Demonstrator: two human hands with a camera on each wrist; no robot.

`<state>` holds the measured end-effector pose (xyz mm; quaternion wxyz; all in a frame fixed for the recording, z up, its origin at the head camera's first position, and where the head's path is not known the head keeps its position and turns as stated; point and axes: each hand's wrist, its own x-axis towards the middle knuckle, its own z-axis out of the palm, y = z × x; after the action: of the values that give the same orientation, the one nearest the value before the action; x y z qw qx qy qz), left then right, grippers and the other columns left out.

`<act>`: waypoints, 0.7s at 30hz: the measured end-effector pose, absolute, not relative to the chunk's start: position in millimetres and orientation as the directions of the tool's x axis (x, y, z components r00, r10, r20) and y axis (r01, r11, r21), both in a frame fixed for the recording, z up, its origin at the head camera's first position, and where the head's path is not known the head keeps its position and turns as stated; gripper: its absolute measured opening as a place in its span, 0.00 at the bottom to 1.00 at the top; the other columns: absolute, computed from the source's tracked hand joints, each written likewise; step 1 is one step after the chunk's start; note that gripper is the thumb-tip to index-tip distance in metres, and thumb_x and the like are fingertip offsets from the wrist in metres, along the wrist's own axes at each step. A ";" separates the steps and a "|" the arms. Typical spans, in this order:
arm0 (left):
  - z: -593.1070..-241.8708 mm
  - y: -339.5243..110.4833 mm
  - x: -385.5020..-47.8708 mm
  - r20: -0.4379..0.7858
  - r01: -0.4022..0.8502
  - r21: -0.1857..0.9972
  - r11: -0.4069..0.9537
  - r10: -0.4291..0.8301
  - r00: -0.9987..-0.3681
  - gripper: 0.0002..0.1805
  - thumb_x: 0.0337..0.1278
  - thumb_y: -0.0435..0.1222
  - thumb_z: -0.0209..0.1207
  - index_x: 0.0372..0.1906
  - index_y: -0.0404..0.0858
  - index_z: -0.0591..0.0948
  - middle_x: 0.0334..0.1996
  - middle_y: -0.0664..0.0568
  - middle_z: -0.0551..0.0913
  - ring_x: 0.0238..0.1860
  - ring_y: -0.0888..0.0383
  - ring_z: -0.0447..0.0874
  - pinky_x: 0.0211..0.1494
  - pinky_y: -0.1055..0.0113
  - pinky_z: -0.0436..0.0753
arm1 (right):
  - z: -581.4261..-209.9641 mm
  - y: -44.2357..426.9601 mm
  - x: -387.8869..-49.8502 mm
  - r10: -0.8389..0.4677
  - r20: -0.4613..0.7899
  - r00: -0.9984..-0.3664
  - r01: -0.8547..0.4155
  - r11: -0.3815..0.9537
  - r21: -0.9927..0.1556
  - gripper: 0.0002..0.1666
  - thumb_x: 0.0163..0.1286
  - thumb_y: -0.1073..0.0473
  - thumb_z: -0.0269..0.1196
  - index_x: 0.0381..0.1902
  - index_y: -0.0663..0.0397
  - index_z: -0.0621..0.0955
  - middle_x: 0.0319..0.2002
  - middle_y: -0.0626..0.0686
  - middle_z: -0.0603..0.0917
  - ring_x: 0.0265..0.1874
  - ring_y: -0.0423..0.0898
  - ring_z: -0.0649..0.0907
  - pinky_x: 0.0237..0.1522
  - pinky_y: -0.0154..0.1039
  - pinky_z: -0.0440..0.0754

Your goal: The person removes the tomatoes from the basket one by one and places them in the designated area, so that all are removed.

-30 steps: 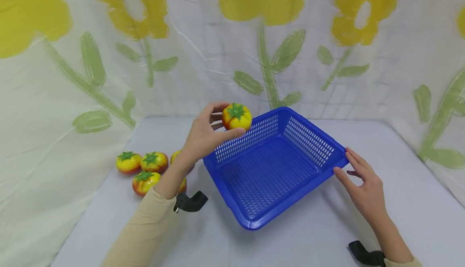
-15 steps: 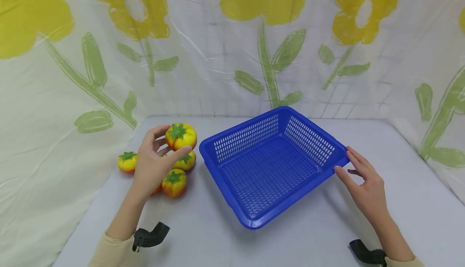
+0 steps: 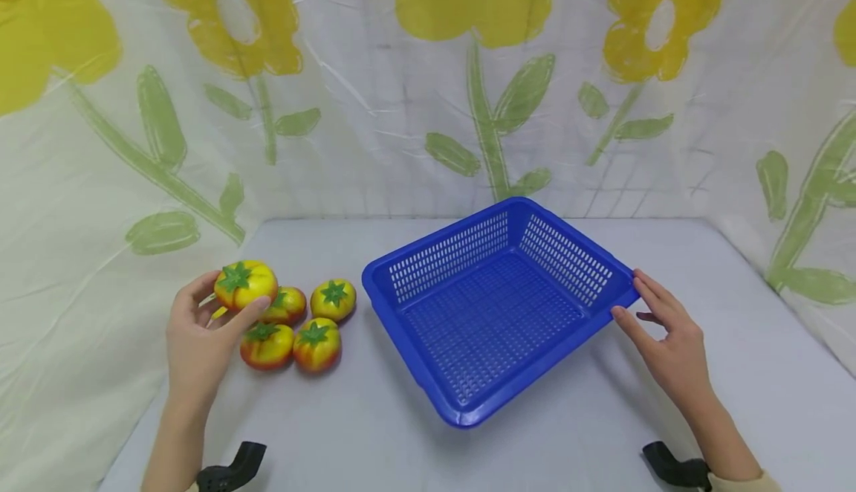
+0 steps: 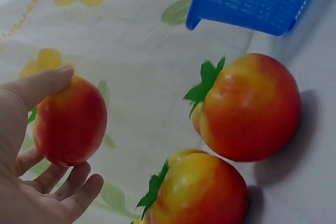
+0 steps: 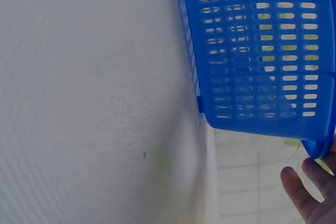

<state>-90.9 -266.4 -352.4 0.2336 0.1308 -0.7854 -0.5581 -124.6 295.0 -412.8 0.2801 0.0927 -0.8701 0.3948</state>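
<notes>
My left hand (image 3: 200, 336) grips a yellow-red tomato (image 3: 245, 285) with a green leafy top, thumb on one side and fingers on the other. In the left wrist view that same tomato (image 4: 71, 120) is clear of the surface. Just beneath and to the right of it, several more such tomatoes (image 3: 317, 344) rest on the table; one is mostly hidden behind the hand. A blue perforated plastic basket (image 3: 441, 395) stands at the centre, its inside bare. My right hand (image 3: 675, 343) holds the basket's right corner between thumb and fingers.
A white-covered table (image 3: 521, 447) carries everything. Behind it hangs a white curtain (image 3: 374, 143) painted with yellow flowers, which also runs along both sides. A black wrist mount (image 3: 230, 470) shows on the left forearm, another on the right.
Holding the tomato, my left hand has moved left and down from the basket's left edge to over the other tomatoes. The right hand and basket have hardly moved.
</notes>
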 end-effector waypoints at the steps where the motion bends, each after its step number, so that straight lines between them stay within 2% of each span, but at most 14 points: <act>1: -354.1 -270.3 -90.3 0.215 0.058 0.945 0.321 -0.480 -0.851 0.42 0.50 0.37 0.73 0.70 0.43 0.66 0.64 0.52 0.65 0.59 0.55 0.69 0.52 0.80 0.75 | -413.0 295.1 -124.8 0.060 0.561 -0.826 -0.382 0.672 -0.634 0.38 0.63 0.61 0.71 0.70 0.54 0.71 0.69 0.50 0.70 0.63 0.26 0.66 0.46 0.14 0.68; 6: -363.3 -290.6 -84.4 0.159 -0.019 0.948 0.319 -0.522 -0.838 0.43 0.50 0.36 0.74 0.70 0.42 0.66 0.66 0.49 0.64 0.59 0.55 0.69 0.49 0.83 0.75 | -413.0 295.6 -125.0 0.066 0.555 -0.830 -0.366 0.686 -0.629 0.38 0.63 0.60 0.71 0.70 0.54 0.71 0.70 0.50 0.69 0.64 0.27 0.65 0.46 0.15 0.68; 11: -372.2 -307.1 -80.0 0.104 -0.151 0.895 0.420 -0.525 -0.845 0.47 0.53 0.46 0.71 0.75 0.43 0.60 0.70 0.47 0.61 0.64 0.50 0.66 0.50 0.83 0.74 | -413.4 295.3 -124.6 0.056 0.573 -0.818 -0.391 0.676 -0.625 0.38 0.62 0.63 0.71 0.69 0.55 0.72 0.69 0.51 0.70 0.65 0.29 0.66 0.47 0.14 0.68; 16: -377.7 -320.8 -81.7 0.083 -0.185 0.876 0.445 -0.517 -0.852 0.48 0.54 0.48 0.70 0.76 0.43 0.59 0.71 0.45 0.60 0.65 0.47 0.64 0.50 0.84 0.73 | -411.8 296.5 -125.2 0.049 0.591 -0.805 -0.409 0.677 -0.612 0.38 0.61 0.65 0.72 0.69 0.55 0.72 0.69 0.50 0.70 0.65 0.30 0.67 0.47 0.15 0.68; 21: -382.8 -335.0 -77.2 0.049 -0.197 0.843 0.500 -0.437 -0.898 0.50 0.56 0.49 0.69 0.77 0.37 0.54 0.71 0.37 0.58 0.65 0.38 0.62 0.47 0.85 0.73 | -414.7 298.2 -126.9 0.050 0.577 -0.815 -0.396 0.678 -0.619 0.38 0.61 0.64 0.72 0.69 0.55 0.72 0.69 0.50 0.70 0.65 0.29 0.66 0.46 0.14 0.68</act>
<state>-77.2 -335.0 -382.8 0.1290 0.1851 -0.8565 -0.4643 -126.9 298.2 -414.7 0.2873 0.0994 -0.8699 0.3884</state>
